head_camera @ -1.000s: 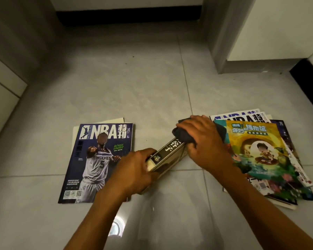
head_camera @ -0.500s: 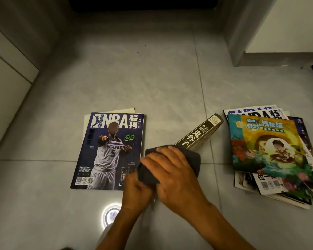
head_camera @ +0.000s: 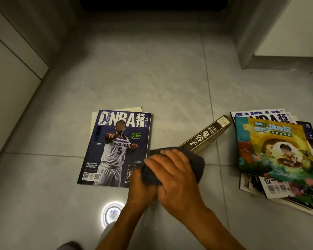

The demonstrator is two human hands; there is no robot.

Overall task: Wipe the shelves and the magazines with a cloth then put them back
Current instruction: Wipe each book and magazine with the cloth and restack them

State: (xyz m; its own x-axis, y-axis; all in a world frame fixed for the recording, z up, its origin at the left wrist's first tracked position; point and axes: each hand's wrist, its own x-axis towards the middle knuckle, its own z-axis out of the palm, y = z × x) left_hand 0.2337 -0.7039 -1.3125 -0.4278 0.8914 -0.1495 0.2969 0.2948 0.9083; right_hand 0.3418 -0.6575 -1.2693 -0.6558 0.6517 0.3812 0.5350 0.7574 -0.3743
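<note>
A thick dark book (head_camera: pixel 206 134) with white characters on its spine stands on edge on the grey floor, tilted from lower left to upper right. My left hand (head_camera: pixel 141 188) grips its near end, mostly hidden under the cloth. My right hand (head_camera: pixel 173 175) presses a dark grey cloth (head_camera: pixel 197 163) over that near end, fingers curled round the cloth. A blue NBA magazine (head_camera: pixel 116 147) lies flat to the left, on top of a pale one. A fanned pile of magazines (head_camera: pixel 276 154) lies to the right.
White cabinet panels (head_camera: pixel 11 73) run along the left. A white unit with a grey base (head_camera: pixel 278 42) stands at the back right, and a dark recess (head_camera: pixel 152 2) lies at the top. A ceiling light reflects (head_camera: pixel 112 213) on the tile near my arms.
My right hand has drawn the cloth along the book's spine from its far end to its near end, over my left hand. The view has tilted down a little.
</note>
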